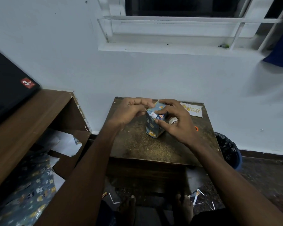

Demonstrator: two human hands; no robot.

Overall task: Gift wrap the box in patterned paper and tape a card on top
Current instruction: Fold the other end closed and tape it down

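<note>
On the floor nearest the camera, bare feet (184,207) rest among thin white paper scraps (196,196), while a loose sheet of dark blue patterned wrapping paper (31,191) lies crumpled under the brown wooden shelf (28,126) at left. Above them, two bare forearms reach over a small, worn, dark wooden table (153,149) with a speckled top. At the table's centre a tall, narrow box (153,126) stands upright, covered in blue paper printed with small cartoon animals. The left hand (131,113) has its fingers curled, fingertips touching the box's upper left edge. The right hand (175,118) grasps the box's top, thumb pressed on the near face and fingers curved over the folded end. Just behind the right hand sits a roll of clear tape (173,121), and an orange object (196,128) shows at its far side, too hidden to identify. A white rectangular card (194,110) with gold lettering lies flat at the table's far right corner. Beyond, a black bin (228,149) stands against the pale wall below a white barred window (186,26).
</note>
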